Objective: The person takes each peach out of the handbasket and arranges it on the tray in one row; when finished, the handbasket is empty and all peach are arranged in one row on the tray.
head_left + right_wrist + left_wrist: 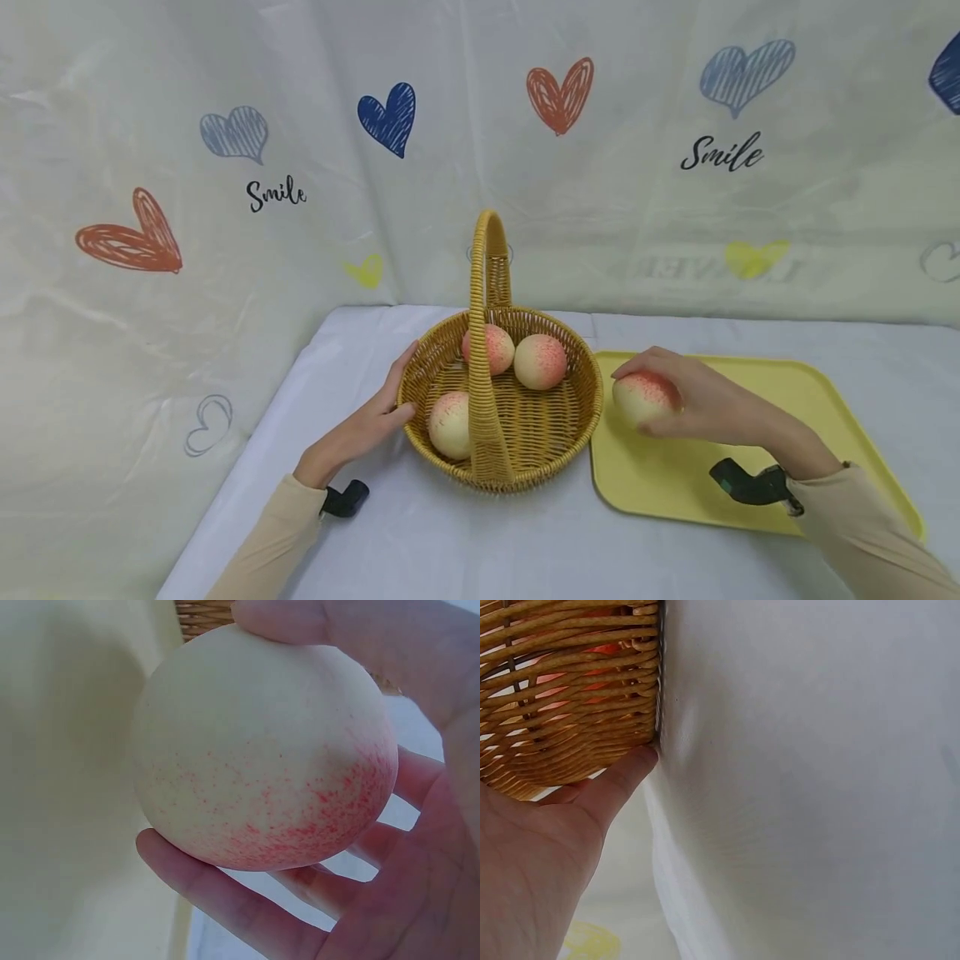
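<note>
A woven basket with a tall arched handle holds a peach at the back, another peach beside it and a third peach at the front left, partly behind the handle. My left hand rests against the basket's left side, fingers extended along its outer wall; in the left wrist view a straight digit touches the basket's woven side. Over the yellow tray, just right of the basket, my right hand grips a pale peach with red speckles between thumb and fingers.
A white cloth covers the table under the basket and tray. Behind it hangs a pale curtain printed with hearts and the word Smile. The basket handle rises high between my two hands.
</note>
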`<state>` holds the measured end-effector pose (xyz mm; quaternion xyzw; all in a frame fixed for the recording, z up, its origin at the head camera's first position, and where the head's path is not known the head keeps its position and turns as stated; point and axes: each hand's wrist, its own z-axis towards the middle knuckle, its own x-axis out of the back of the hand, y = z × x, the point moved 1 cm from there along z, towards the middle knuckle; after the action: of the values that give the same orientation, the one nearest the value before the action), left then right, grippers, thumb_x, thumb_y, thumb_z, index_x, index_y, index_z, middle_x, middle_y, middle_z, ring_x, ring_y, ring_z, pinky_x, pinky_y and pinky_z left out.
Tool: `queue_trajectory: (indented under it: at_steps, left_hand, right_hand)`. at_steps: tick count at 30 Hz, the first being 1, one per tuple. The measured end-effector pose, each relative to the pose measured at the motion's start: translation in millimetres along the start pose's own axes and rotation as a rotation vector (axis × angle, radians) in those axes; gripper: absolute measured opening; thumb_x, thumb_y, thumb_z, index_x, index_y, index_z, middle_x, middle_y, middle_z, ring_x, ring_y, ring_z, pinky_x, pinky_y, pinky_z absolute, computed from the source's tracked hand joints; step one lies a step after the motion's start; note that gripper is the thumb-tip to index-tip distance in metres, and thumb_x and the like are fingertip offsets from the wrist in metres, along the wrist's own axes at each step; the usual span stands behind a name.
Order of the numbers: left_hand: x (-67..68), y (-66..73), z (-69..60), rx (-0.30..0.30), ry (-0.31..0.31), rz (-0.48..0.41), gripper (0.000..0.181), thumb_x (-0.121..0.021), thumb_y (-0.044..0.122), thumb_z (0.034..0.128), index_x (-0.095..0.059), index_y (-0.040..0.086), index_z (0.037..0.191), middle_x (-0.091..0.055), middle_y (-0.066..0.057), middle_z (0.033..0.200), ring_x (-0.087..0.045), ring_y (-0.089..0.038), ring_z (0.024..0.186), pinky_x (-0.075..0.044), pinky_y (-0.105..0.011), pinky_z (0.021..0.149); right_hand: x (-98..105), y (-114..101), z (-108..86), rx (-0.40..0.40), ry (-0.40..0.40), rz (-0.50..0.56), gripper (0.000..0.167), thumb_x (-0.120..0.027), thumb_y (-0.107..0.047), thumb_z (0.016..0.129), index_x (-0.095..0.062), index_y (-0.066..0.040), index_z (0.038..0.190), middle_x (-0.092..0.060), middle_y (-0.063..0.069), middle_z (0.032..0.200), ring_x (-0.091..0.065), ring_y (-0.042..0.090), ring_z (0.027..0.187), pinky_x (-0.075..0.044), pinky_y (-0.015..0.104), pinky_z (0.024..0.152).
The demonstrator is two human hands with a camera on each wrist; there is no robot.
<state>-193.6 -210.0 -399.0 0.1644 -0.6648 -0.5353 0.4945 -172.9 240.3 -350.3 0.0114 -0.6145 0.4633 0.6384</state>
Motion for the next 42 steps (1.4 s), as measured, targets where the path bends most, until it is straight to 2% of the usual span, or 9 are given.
queue_trajectory:
  at_steps: [6,13,16,24,33,42]
  left_hand:
    - [-0.3,0.5,-0.5,0.003,-0.003,0.003,0.088,-0.043,0.012,0.1005,0.012,0.024,0.168,0.012,-0.003,0.175,0.007,-0.028,0.160,-0.005,-0.057,0.124]
    - [-0.9,2.1,-0.8,0.009,0.001,-0.004,0.088,-0.042,0.010,0.0999,0.012,0.024,0.168,0.011,-0.004,0.175,0.006,-0.028,0.160,-0.007,-0.057,0.123]
    - [-0.9,2.5,-1.3,0.007,0.006,-0.002,0.088,-0.042,0.008,0.0994,0.012,0.023,0.168,0.011,-0.003,0.175,0.006,-0.027,0.160,-0.007,-0.057,0.123]
    - [-0.6,2.0,-2.3,0.005,0.012,-0.004,0.089,-0.042,0.007,0.0994,0.010,0.025,0.168,0.009,-0.003,0.175,0.005,-0.026,0.160,-0.006,-0.056,0.124]
    - [-1.1,4.5,-1.5,0.003,0.009,-0.004,0.089,-0.043,0.007,0.0991,0.010,0.022,0.168,0.010,-0.004,0.175,0.005,-0.027,0.160,-0.006,-0.056,0.124]
    - [0.0,1.4,-1.1,-0.002,0.005,-0.011,0.088,-0.043,0.007,0.0998,0.010,0.023,0.169,0.009,-0.003,0.175,0.004,-0.026,0.160,-0.006,-0.056,0.124]
  right_hand:
    - [-12,0,2.2,-0.028,-0.044,-0.038,0.049,-0.089,-0.021,0.080,-0.069,-0.020,0.124,-0.063,-0.009,0.120,-0.060,0.010,0.103,-0.053,0.036,0.086]
    - [-17,1,4.2,0.015,0.003,-0.074,0.053,-0.092,-0.024,0.079,-0.068,-0.015,0.126,-0.064,0.000,0.123,-0.062,0.019,0.106,-0.053,0.042,0.087]
    - [-18,1,4.1,0.007,0.002,-0.059,0.056,-0.093,-0.024,0.078,-0.068,-0.014,0.127,-0.063,0.004,0.126,-0.062,0.022,0.108,-0.054,0.044,0.088]
    - [-18,1,3.5,-0.023,-0.057,-0.019,0.062,-0.091,-0.021,0.078,-0.064,-0.010,0.133,-0.058,0.005,0.125,-0.060,0.021,0.106,-0.054,0.040,0.087]
    - [-21,-2,2.0,-0.053,-0.007,-0.030,0.063,-0.092,-0.026,0.079,-0.065,-0.010,0.133,-0.059,0.011,0.129,-0.060,0.027,0.111,-0.053,0.049,0.089]
    - [-22,-3,2.4,-0.069,-0.014,-0.016,0.064,-0.092,-0.025,0.079,-0.064,-0.010,0.134,-0.056,0.015,0.130,-0.060,0.029,0.110,-0.053,0.049,0.087]
